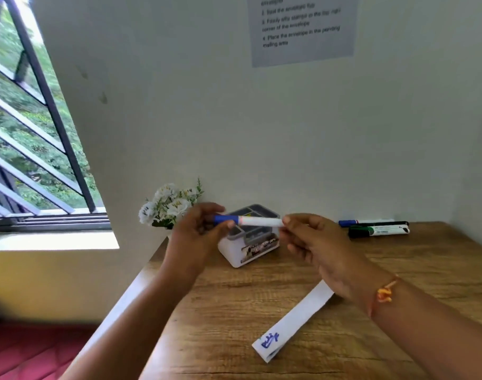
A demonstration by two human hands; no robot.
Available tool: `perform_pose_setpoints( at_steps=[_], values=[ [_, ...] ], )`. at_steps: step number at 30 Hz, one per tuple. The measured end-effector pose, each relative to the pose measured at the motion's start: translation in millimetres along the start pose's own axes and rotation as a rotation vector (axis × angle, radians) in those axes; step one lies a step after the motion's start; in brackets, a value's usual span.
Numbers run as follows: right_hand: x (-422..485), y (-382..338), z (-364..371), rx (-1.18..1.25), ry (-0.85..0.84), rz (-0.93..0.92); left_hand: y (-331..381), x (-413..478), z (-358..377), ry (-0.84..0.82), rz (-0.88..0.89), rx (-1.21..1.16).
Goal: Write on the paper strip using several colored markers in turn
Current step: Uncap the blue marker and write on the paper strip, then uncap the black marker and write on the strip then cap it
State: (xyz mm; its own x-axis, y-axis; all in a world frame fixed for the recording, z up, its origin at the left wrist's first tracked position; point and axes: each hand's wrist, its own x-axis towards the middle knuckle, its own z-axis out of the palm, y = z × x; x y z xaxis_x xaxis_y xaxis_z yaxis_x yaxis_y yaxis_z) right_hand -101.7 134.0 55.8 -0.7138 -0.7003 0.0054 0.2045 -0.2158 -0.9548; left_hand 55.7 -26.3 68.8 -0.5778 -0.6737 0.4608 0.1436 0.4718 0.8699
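A pale off-white plastered wall (207, 105) runs behind the wood-grain laminate bench (229, 311) and meets a second pale side wall (477, 133) in the corner on the right. High on the back wall hangs a grey printed paper notice (303, 50), its text blurred. To the left, a glass louvre window with a dark metal frame (40, 86) has its slats tilted, with green foliage beyond. Daylight falls bright on the white window sill (51, 239). Below the sill the wall is cream-yellow. A dark red floor (29, 352) shows low on the left.
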Motion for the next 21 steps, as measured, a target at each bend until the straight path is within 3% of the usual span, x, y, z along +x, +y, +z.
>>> perform_pose_setpoints(
  at_steps=[4, 11, 21],
  values=[
    [27, -9, 11, -0.285, 0.081, -0.149, 5, 27, -19, 0.197, 0.115, 0.171],
    [46, 2, 27, -0.612, 0.092, -0.293, -10, 38, -9, 0.291, 0.319, 0.448],
    [33, 20, 18, -0.896, 0.044, -0.437, -52, 29, 15, 0.094, 0.211, 0.574]
  ],
)
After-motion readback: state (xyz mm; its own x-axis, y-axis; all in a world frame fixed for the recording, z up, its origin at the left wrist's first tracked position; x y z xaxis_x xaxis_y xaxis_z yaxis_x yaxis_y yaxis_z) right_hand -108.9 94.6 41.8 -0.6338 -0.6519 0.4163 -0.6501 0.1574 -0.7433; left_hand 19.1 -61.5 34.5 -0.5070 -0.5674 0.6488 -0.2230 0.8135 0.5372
